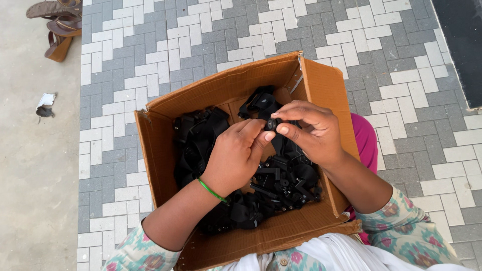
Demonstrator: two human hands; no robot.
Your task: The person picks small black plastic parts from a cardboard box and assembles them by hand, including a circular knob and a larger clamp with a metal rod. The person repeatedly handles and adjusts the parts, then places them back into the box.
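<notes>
Both hands pinch one small round black plastic piece [271,124] between them: left hand [236,153] grips from below-left, right hand [314,131] from the right, above the open brown cardboard box [321,83] of black straps and clips [201,138].

Soft even daylight — sharp, shadowless

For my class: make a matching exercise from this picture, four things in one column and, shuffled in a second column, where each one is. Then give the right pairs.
Things:
1. small black plastic part
2. thin green bangle
3. brown sandals
4. open brown cardboard box

Places:
A. top left, on the bare concrete
B. pinched between the fingertips of both hands
C. on the person's lap, full of black straps and clips
D. around the left wrist

Pairs: 1-B, 2-D, 3-A, 4-C
</notes>
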